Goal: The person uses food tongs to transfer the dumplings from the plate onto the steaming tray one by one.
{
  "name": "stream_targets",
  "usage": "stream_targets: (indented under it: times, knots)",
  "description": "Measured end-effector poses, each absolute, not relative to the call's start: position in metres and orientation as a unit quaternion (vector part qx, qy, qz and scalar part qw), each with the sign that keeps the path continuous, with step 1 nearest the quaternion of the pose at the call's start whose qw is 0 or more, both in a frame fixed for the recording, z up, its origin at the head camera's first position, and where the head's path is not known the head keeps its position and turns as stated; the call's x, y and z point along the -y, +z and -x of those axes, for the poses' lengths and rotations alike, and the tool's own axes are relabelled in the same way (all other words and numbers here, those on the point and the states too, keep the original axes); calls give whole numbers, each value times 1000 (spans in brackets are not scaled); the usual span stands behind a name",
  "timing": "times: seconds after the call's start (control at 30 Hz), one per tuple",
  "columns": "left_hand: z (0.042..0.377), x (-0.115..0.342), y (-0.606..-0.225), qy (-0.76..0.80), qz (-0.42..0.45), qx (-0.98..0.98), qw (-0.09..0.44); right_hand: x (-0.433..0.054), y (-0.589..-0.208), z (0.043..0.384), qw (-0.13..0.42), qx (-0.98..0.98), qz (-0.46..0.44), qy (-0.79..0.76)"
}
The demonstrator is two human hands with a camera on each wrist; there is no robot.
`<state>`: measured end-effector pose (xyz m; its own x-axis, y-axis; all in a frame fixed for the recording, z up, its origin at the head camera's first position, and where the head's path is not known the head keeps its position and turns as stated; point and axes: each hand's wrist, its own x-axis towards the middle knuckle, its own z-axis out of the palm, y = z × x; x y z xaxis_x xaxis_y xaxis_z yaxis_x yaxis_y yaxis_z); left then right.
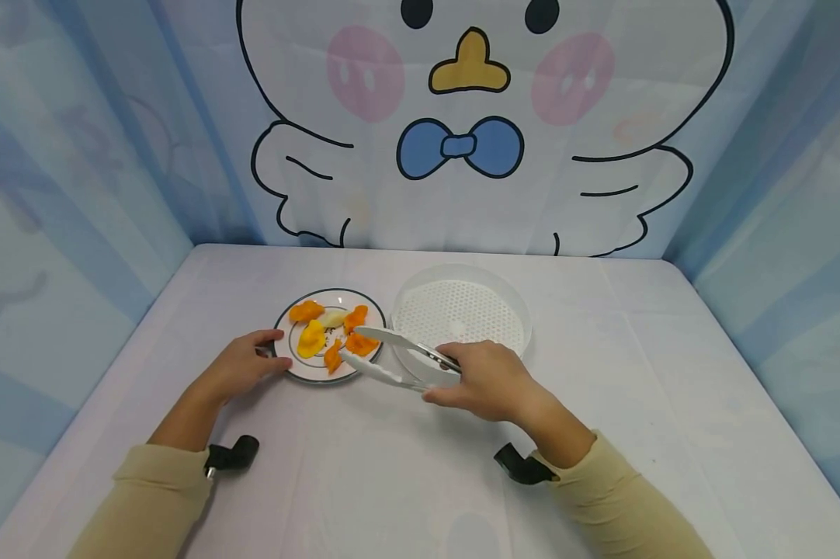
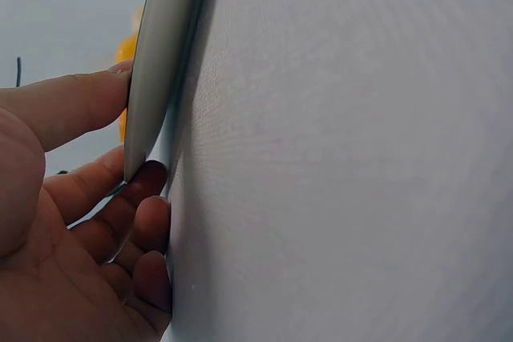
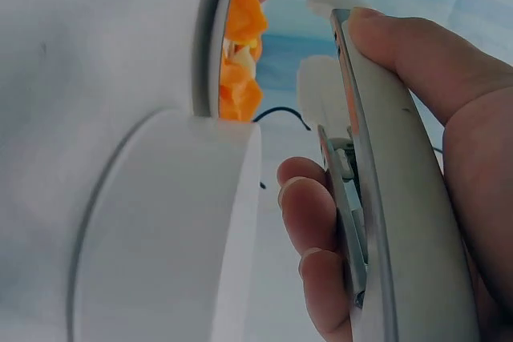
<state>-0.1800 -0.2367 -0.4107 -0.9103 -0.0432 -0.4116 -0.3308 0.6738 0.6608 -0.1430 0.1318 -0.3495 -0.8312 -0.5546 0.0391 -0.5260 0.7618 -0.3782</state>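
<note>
Pinching of plate (image 1: pixel 308 368) at rim was done by left hand (image 1: pixel 244 366); tongs (image 1: pixel 400 341) were enclosed in grip of right hand (image 1: pixel 493 382), arms parted. Orange-yellow pieces (image 1: pixel 311 339) were carried on plate, beside perforated tray (image 1: pixel 455 307). Plate securing was judged done, pick-up outstanding; no clamped piece was seen.

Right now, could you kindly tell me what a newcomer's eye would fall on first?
Probably the big cartoon figure with its blue bow tie, behind the table. Next would come the orange and yellow pieces on the plate the left hand grips, and the tongs in the right hand.
</note>
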Motion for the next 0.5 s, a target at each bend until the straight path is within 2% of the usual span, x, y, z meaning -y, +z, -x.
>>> stream_targets:
  times: [0.5]
  knots:
    - [178,236,-405,386,100,-898,186,-110,-365,128,42,-946,250,-201]
